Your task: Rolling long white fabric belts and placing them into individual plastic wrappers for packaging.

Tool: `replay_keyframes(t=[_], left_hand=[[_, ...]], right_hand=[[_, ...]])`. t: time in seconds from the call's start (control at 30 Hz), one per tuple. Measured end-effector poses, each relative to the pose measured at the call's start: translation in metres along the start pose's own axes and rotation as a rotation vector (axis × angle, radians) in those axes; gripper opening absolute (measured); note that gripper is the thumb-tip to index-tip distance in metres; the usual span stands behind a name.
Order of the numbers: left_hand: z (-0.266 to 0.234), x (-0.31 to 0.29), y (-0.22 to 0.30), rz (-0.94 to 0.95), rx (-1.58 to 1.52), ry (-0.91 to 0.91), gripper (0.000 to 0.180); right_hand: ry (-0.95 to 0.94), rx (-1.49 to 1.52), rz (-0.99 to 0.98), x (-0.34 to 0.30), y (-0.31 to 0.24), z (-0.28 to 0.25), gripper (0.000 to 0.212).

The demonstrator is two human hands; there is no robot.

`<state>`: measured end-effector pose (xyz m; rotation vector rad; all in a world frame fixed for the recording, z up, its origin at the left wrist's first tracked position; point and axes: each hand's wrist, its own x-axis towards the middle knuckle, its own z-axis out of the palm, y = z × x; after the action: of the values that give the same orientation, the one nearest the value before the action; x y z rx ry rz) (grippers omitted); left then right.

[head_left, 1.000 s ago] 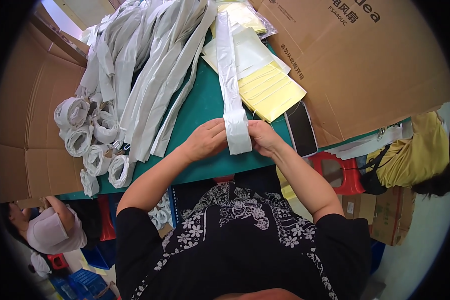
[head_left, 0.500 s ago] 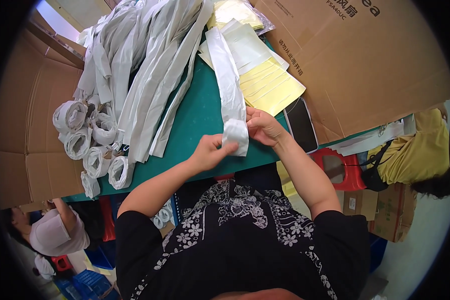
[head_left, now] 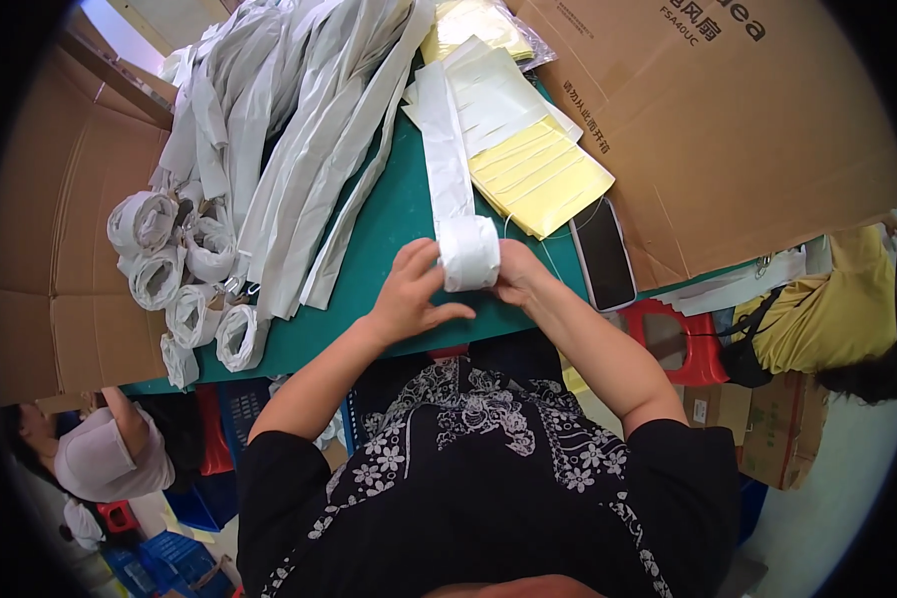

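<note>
A long white wrapped strip (head_left: 448, 164) lies flat on the green table, its near end coiled into a roll (head_left: 469, 255) in front of me. At the roll's right side is my right hand (head_left: 518, 271), its fingers closed on the coil's edge and partly hidden behind it. My left hand (head_left: 407, 296) is at the roll's left side with fingers apart and thumb stretched out below. Those fingertips come close to the coil; whether they touch it I cannot tell.
Many white strips (head_left: 314, 169) heap at the back left, with several finished rolls (head_left: 156, 277) nearer the left edge. Yellow sheets (head_left: 538, 174) and a phone (head_left: 602, 257) lie to the right. Cardboard (head_left: 708, 149) stands along the right side. Other people sit beyond both table ends.
The roll looks thicker and has turned so its coiled side faces up. My left thumb has come off it and spread away. My right hand has moved slightly nearer me, along the roll's side.
</note>
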<state>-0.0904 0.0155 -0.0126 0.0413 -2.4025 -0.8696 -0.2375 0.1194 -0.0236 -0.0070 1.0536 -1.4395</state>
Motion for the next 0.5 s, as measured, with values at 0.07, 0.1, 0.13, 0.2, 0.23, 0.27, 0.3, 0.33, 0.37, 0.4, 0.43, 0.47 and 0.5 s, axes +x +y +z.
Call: replay_keyframes(t=[0.07,0.1,0.13,0.2,0.23,0.27,0.3,0.33,0.37,0.4,0.43,0.47,0.5], left_hand=[[0.004,0.0,-0.002,0.246,0.145,-0.029,0.039],[0.006,0.0,-0.001,0.243,0.147,-0.024,0.039],[0.007,-0.001,0.001,0.251,0.058,-0.02,0.037],[0.008,-0.006,0.006,0.259,-0.03,-0.015,0.035],[0.007,-0.01,0.011,0.169,-0.083,-0.021,0.03],[0.005,-0.012,0.014,0.079,-0.136,-0.028,0.026],[0.004,-0.012,0.016,0.079,-0.137,-0.026,0.026],[0.004,-0.012,0.018,-0.044,-0.216,-0.049,0.022],[0.002,-0.012,0.019,-0.166,-0.294,-0.073,0.019],[0.0,-0.011,0.021,-0.169,-0.293,-0.069,0.019],[-0.002,-0.009,0.022,-0.46,-0.55,-0.097,0.022],[-0.004,-0.006,0.021,-0.751,-0.807,-0.124,0.025],[-0.005,-0.002,0.018,-0.785,-0.825,-0.147,0.031]], right_hand=[[0.0,0.05,0.029,-0.005,0.007,0.007,0.026],[-0.002,0.044,0.031,-0.003,0.006,0.004,0.026],[-0.149,0.119,0.013,-0.001,0.005,-0.002,0.025],[-0.297,0.192,-0.003,0.001,0.001,-0.004,0.026],[-0.375,0.193,-0.07,0.0,-0.002,-0.001,0.03],[-0.453,0.194,-0.137,0.001,-0.004,0.0,0.035],[-0.453,0.193,-0.136,0.001,-0.005,-0.002,0.035],[-0.434,0.107,-0.191,0.003,-0.005,-0.005,0.039],[-0.415,0.02,-0.245,0.004,-0.006,-0.007,0.044],[-0.418,0.019,-0.241,0.004,-0.008,-0.009,0.044],[-0.388,-0.18,-0.294,0.005,-0.01,-0.011,0.043],[-0.356,-0.378,-0.346,0.005,-0.01,-0.011,0.043],[-0.339,-0.475,-0.387,-0.002,-0.014,-0.004,0.036]])
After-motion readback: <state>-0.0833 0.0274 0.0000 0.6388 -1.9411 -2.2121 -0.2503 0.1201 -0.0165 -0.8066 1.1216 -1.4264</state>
